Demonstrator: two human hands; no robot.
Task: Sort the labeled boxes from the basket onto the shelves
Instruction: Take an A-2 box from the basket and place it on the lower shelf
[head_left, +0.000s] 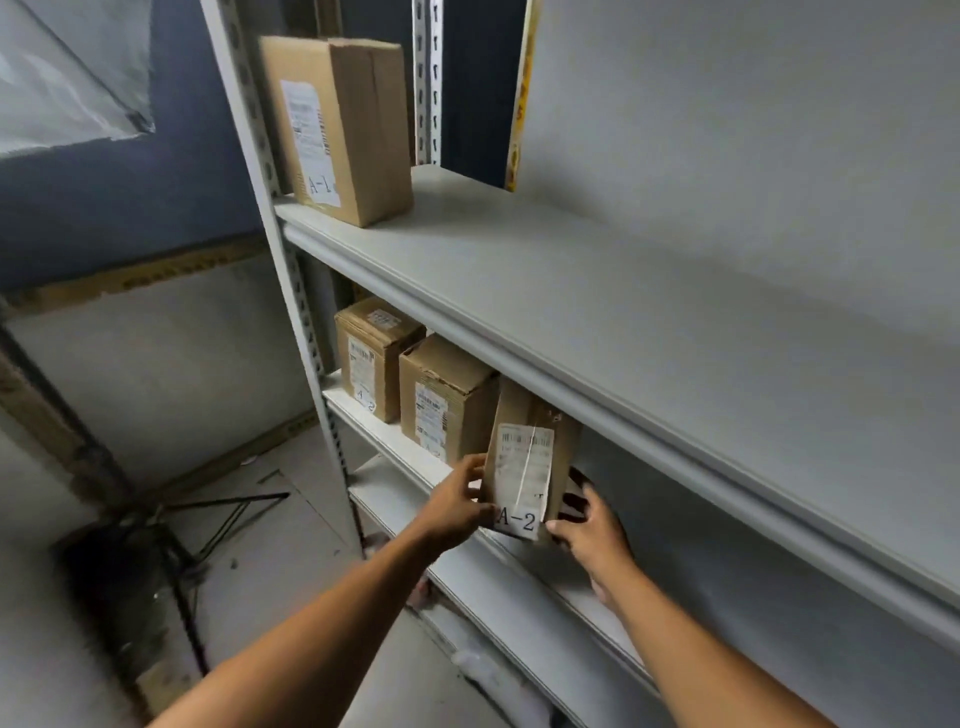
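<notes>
Cardboard between two hands, nearest of all: both forearms reach up from the bottom edge toward the second shelf (519, 558). Left hand (457, 506) at the left edge of the A-2 box (527, 462), fingers curled round that edge, thumb on the front face beside the label. Right hand (589, 525) at the lower right corner, thumb hooked under the front edge, fingers wrapped round the side and dark in the shadow there (their tips too dim to make out). So clamped from both sides, upright, tilted a little, label outward.

Judged as the placing step for this box: at the shelf lip, under the overhang of the shelf above, whether the base already rests on the board impossible to tell. Next move, probably: push back, square up, label kept to the front, then release.

Further along the same shelf, to the left: two more cardboard boxes, the near one (447, 400) just beside the held box, the far one (376, 358) against the upright post (306, 332), its label also reading A-2.

Farthest, on the top shelf (571, 291): a taller box (337, 124) marked A-1, at the left end. Basket nowhere in view.
</notes>
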